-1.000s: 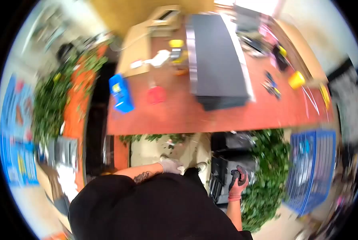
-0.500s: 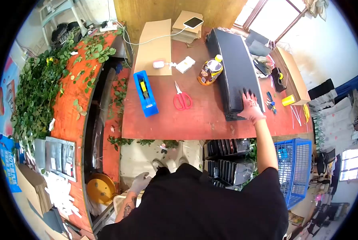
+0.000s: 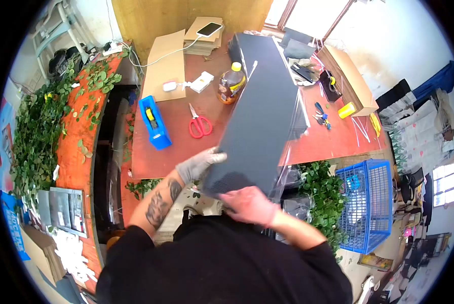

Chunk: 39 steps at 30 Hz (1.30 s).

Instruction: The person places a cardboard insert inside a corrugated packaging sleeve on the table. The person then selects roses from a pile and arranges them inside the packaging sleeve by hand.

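A long dark grey stack of thin sheets [image 3: 260,111] lies on the red table [image 3: 181,147], its near end tilted out past the front edge towards me. My left hand [image 3: 201,164], in a whitish glove, grips the left side of that near end. At the near right corner, my right hand [image 3: 250,205], in a pink glove, has its fingers wrapped round the sheets' edge, slightly blurred. Clear plastic film hangs along the right side of the stack. A bottle with a yellow cap [image 3: 231,83] stands against the left side.
Red scissors [image 3: 200,126], a blue tape dispenser [image 3: 155,123], a phone [image 3: 209,29] and cardboard [image 3: 166,61] lie on the left of the table. Right: pliers [image 3: 322,116], a yellow roll [image 3: 346,110], an open carton [image 3: 351,76]. A blue crate [image 3: 366,207] stands on the floor beside leafy stems [image 3: 320,197].
My left hand has come up from beside my body onto the stack. My right hand has moved from its top to the near end, which has been pulled towards me.
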{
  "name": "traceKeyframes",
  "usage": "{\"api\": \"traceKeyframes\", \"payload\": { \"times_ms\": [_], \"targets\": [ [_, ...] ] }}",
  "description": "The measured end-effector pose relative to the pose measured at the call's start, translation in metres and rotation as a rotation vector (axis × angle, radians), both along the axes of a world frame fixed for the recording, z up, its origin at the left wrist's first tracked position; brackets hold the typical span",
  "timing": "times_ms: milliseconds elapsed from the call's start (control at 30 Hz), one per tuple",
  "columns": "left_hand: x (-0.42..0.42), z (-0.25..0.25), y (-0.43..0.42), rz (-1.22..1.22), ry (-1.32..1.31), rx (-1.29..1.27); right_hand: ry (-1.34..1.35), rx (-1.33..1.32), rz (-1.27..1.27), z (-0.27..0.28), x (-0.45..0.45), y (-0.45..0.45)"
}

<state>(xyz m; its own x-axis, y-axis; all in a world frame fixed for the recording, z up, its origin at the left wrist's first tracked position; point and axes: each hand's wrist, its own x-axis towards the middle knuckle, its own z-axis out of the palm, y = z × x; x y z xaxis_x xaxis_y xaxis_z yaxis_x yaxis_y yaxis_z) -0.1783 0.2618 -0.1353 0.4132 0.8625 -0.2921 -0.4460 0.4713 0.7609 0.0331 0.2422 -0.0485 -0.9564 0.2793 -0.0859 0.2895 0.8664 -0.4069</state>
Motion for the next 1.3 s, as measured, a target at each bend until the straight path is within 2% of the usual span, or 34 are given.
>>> {"api": "traceKeyframes", "payload": {
  "times_ms": [33,100,133,167,233,300,367,433,500,567,633,667,700,733,767,833,867,967,1000,1033,1067,1100,1167,1200,1233,1300],
  "targets": [
    [0.004,0.001,0.012,-0.007,0.175,0.06,-0.106,-0.127,-0.043,0.007,-0.008,-0.006],
    [-0.01,0.025,0.021,-0.136,0.812,0.352,0.385,-0.032,-0.055,-0.016,0.018,0.007],
    [-0.018,0.039,0.018,-0.157,0.927,0.486,0.442,-0.198,-0.201,-0.013,0.045,0.017],
    [-0.027,0.073,0.008,-0.271,1.144,0.422,0.501,-0.217,-0.327,-0.013,0.067,0.031],
    [-0.042,0.087,-0.029,-0.252,1.358,0.706,0.585,-0.172,-0.583,-0.022,0.102,0.063],
    [-0.059,0.06,-0.096,-0.241,1.613,0.778,0.63,-0.131,-0.647,-0.037,0.104,0.1],
    [-0.052,0.058,-0.156,0.104,1.365,0.739,0.632,-0.11,-0.653,-0.052,0.09,0.131],
    [-0.062,0.05,-0.22,0.248,1.39,0.487,0.626,-0.086,-0.612,-0.057,0.057,0.154],
    [-0.062,0.032,-0.274,0.509,1.326,0.351,0.634,-0.056,-0.56,-0.049,0.021,0.168],
    [-0.076,-0.008,-0.326,0.656,1.279,0.145,0.657,-0.019,-0.463,-0.03,-0.028,0.178],
    [-0.105,-0.025,-0.37,0.757,1.385,-0.326,0.701,0.012,-0.273,0.0,-0.1,0.183],
    [-0.117,0.001,-0.387,0.82,1.291,-0.465,0.72,0.012,-0.176,0.024,-0.141,0.172],
    [-0.132,-0.047,-0.413,1.03,1.588,-0.429,0.728,-0.011,-0.102,0.046,-0.189,0.162],
    [-0.149,-0.044,-0.429,1.148,1.913,-0.482,0.688,-0.109,-0.089,0.076,-0.25,0.132],
    [-0.164,-0.033,-0.446,1.431,1.918,-0.496,0.644,-0.202,-0.079,0.106,-0.307,0.103],
    [-0.192,0.021,-0.475,1.797,1.959,-0.381,0.588,-0.217,0.118,0.142,-0.421,0.07],
    [-0.197,0.043,-0.481,1.807,1.927,-0.403,0.55,-0.188,0.2,0.161,-0.473,0.039],
    [-0.234,0.094,-0.473,1.492,1.99,0.448,0.473,-0.025,0.583,0.207,-0.62,-0.062],
    [-0.254,0.098,-0.455,1.424,1.811,0.669,0.477,0.156,0.65,0.22,-0.648,-0.116],
    [-0.271,0.091,-0.438,1.345,1.899,0.707,0.531,0.442,0.776,0.229,-0.676,-0.154],
    [-0.291,0.1,-0.433,1.211,1.948,0.605,0.536,0.436,0.85,0.23,-0.699,-0.192],
    [-0.315,0.114,-0.429,0.944,1.891,0.247,0.533,0.356,0.955,0.227,-0.728,-0.219],
    [-0.359,0.11,-0.432,0.842,1.862,-0.16,0.579,0.515,1.076,0.218,-0.777,-0.259],
    [-0.38,0.094,-0.436,0.911,1.842,-0.199,0.624,0.635,1.112,0.214,-0.794,-0.28],
    [-0.403,0.074,-0.44,0.981,1.829,-0.241,0.626,0.632,1.127,0.208,-0.818,-0.295],
    [-0.439,0.051,-0.453,1.06,1.791,-0.1,0.616,0.767,1.274,0.183,-0.855,-0.316]
  ]
}}
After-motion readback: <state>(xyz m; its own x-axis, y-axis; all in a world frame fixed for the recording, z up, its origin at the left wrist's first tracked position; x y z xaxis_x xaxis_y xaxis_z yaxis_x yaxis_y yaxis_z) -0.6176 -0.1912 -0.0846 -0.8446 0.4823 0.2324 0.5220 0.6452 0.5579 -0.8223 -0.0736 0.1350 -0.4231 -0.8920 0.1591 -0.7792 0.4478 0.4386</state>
